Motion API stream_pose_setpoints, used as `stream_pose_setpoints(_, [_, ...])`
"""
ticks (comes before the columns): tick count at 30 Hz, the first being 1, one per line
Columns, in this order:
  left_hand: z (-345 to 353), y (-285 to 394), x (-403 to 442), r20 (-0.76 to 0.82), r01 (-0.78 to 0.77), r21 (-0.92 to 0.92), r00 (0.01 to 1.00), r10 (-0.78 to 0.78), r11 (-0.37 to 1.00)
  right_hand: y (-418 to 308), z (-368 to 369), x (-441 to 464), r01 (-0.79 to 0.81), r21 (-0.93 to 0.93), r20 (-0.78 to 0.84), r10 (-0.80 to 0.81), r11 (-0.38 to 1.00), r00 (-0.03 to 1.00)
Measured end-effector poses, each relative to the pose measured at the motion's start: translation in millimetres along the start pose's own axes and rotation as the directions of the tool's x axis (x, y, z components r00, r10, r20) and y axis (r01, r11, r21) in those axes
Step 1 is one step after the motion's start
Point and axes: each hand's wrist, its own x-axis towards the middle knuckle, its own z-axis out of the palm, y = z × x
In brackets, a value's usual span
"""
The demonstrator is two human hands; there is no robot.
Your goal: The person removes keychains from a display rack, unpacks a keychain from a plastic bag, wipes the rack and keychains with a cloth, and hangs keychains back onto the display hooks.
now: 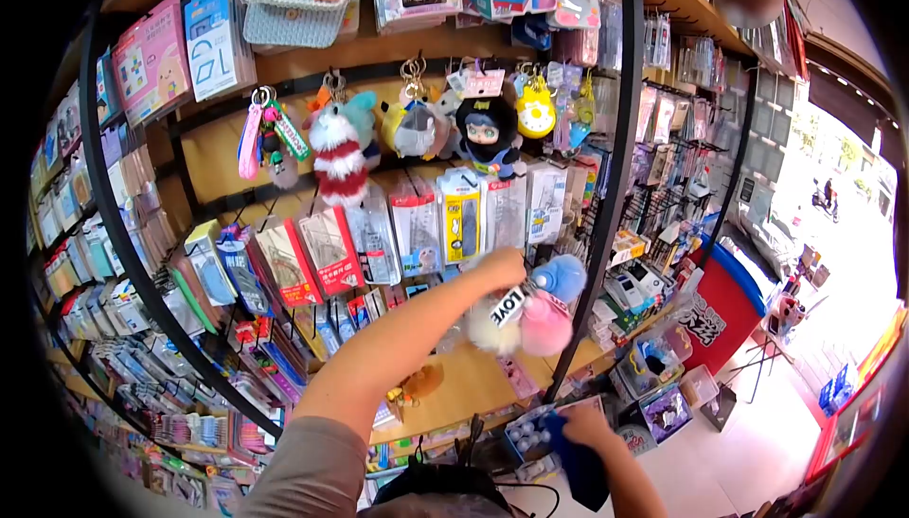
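Note:
My left hand (pixel 500 270) is raised in front of the hanging goods, closed on a bunch of fluffy keychains (pixel 544 314) in cream, pink and blue, with a white strap reading LOVE. Lower down on the right, my right hand (pixel 585 421) grips a dark blue cloth (pixel 579 461) that hangs beneath it. Plush keychains hang on hooks behind, among them a red and white one (pixel 339 156), a black doll (pixel 488 132) and a yellow one (pixel 535 109).
Packaged stationery (pixel 462 220) hangs in rows under the plush toys. A black rack post (pixel 606 158) stands right of my left hand. Boxes of small goods (pixel 653 362) sit low on the right, near a red and blue sign (pixel 715 305). A wooden shelf (pixel 454 395) lies below.

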Motion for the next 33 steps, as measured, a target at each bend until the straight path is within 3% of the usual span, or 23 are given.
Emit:
stream_pose_setpoints(2, [-11, -3, -6, -0.011, -0.066, 0.103, 0.998, 0.067, 0.992, 19, -27, -7, -0.086, 0.336, -0.054, 0.11, 0.938, 0.993])
stream_pose_setpoints(6, [-7, -10, -5, -0.012, -0.106, 0.172, 0.994, 0.11, 0.979, 11, -101, -28, 0.096, 0.652, -0.485, 0.316, 0.752, 0.815])
stream_pose_setpoints(7, [-6, -11, -3, 0.015, -0.133, 0.231, 0.991, 0.133, 0.964, 28, -100, -26, -0.094, 0.473, -0.681, 0.431, 0.876, 0.592])
stream_pose_setpoints(8, [-7, -12, -1, 0.045, -0.161, 0.289, 0.987, 0.154, 0.944, 7, -136, -44, -0.105, 0.608, -0.639, 0.563, 0.787, 0.524])
stream_pose_setpoints(9, [-6, -13, 0, 0.078, -0.188, 0.342, 0.982, 0.172, 0.921, -14, -172, -62, -0.09, 0.728, -0.582, 0.682, 0.68, 0.442])
stream_pose_setpoints(10, [-4, -12, -1, 0.029, -0.021, 0.126, 0.999, 0.017, 0.992, -18, -194, -78, 0.119, 0.715, -0.699, 0.697, 0.689, 0.162])
stream_pose_setpoints(11, [-7, -6, -6, 0.063, 0.136, -0.069, 0.989, -0.132, 0.988, -18, -194, -87, 0.263, 0.561, -0.798, 0.598, 0.785, -0.082])
stream_pose_setpoints(13, [-6, -4, -8, 0.129, 0.24, -0.301, 0.969, -0.21, 0.923, -25, -190, -95, 0.057, 0.233, -0.854, 0.232, 0.971, -0.466])
stream_pose_setpoints(14, [-8, -2, -8, 0.153, 0.253, -0.357, 0.965, -0.211, 0.899, -30, -175, -83, -0.043, 0.133, -0.896, 0.101, 0.99, -0.433])
stream_pose_setpoints(15, [-8, -1, -9, 0.178, 0.267, -0.409, 0.961, -0.211, 0.872, -35, -149, -60, -0.024, 0.037, -0.975, 0.03, 0.999, -0.22])
stream_pose_setpoints(16, [-8, 1, -10, 0.207, 0.283, -0.46, 0.956, -0.208, 0.841, -44, -121, -26, 0.089, -0.018, -0.978, -0.036, 0.996, 0.206])
stream_pose_setpoints(17, [-6, -2, -7, 0.165, 0.229, -0.451, 0.971, -0.172, 0.863, -49, -83, 11, 0.179, 0.016, -0.624, -0.13, 0.984, 0.771])
stream_pose_setpoints(18, [-4, -8, 0, 0.12, 0.173, -0.44, 0.984, -0.133, 0.881, -53, -46, 35, 0.151, 0.003, 0.074, -0.15, 0.989, 0.986])
stream_pose_setpoints(19, [-2, -13, 2, 0.081, 0.121, -0.427, 0.992, -0.096, 0.896, -60, -29, 24, 0.116, -0.011, 0.363, -0.105, 0.993, 0.926])
stream_pose_setpoints(20, [-18, 0, -16, 0.088, 0.194, -0.484, 0.981, -0.173, 0.853, -23, 29, 36, 0.319, -0.143, 0.008, -0.322, 0.937, 0.947])
stream_pose_setpoints(21, [-19, -5, -16, 0.13, 0.254, -0.661, 0.966, -0.225, 0.706, 13, 88, 48, 0.352, -0.376, -0.348, -0.483, 0.857, 0.804])
stream_pose_setpoints(22, [-24, -13, -13, 0.113, 0.235, -0.658, 0.97, -0.215, 0.715, 20, 61, 39, 0.307, -0.06, -0.421, -0.303, 0.95, 0.855])
stream_pose_setpoints(23, [-24, -22, -12, 0.118, 0.236, -0.651, 0.97, -0.212, 0.721, 0, -9, 23, 0.024, 0.321, -0.176, 0.034, 0.947, 0.984])
stream_pose_setpoints(25, [-25, -25, -11, 0.145, 0.297, -0.723, 0.948, -0.283, 0.624, -10, -104, -8, -0.031, 0.627, -0.378, 0.338, 0.778, 0.862])
stream_pose_setpoints(27, [-23, -25, -10, 0.173, 0.309, -0.71, 0.947, -0.269, 0.633, -4, -155, -34, 0.021, 0.554, -0.74, 0.481, 0.832, 0.47])
stream_pose_setpoints(28, [-20, -25, -12, 0.211, 0.331, -0.734, 0.941, -0.264, 0.593, -21, -181, -53, 0.242, 0.559, -0.824, 0.499, 0.793, 0.269])
stream_pose_setpoints(30, [-23, -21, -18, 0.218, 0.338, -0.701, 0.94, -0.262, 0.628, -41, -210, -80, 0.313, 0.333, -0.877, 0.414, 0.889, -0.243])
stream_pose_setpoints(33, [-25, -17, -21, 0.201, 0.325, -0.689, 0.944, -0.261, 0.648, -35, -195, -85, -0.247, -0.113, -0.923, -0.193, 0.963, -0.333])
